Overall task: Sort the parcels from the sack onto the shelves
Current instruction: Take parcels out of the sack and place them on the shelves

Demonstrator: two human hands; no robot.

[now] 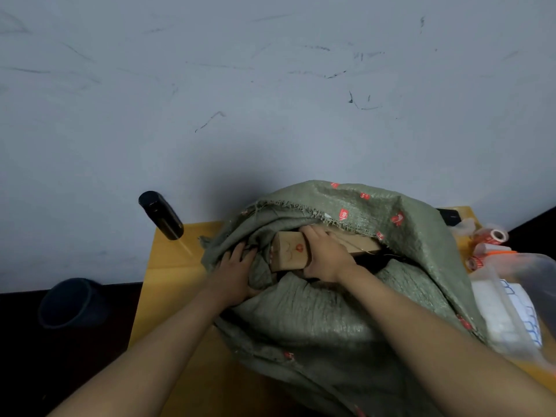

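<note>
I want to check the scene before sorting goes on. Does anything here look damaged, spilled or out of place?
Only small things. The sack has a frayed rim at its mouth. The black bottle stands at the very corner of the table. Nothing is spilled, and the box looks intact.

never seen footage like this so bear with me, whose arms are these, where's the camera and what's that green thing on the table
There is no machine here. The two bare arms belong to a person wearing a camera on their head, so the single picture looks forward and down at their own hands.

The green thing is a woven sack lying on a yellow table against a scuffed wall. The left hand grips the sack's edge, holding its mouth open. The right hand holds a brown cardboard parcel at the opening.

Also on the table: a dark bottle to the left, and tape rolls and a clear plastic bag to the right. A dark bin stands on the floor.
</note>
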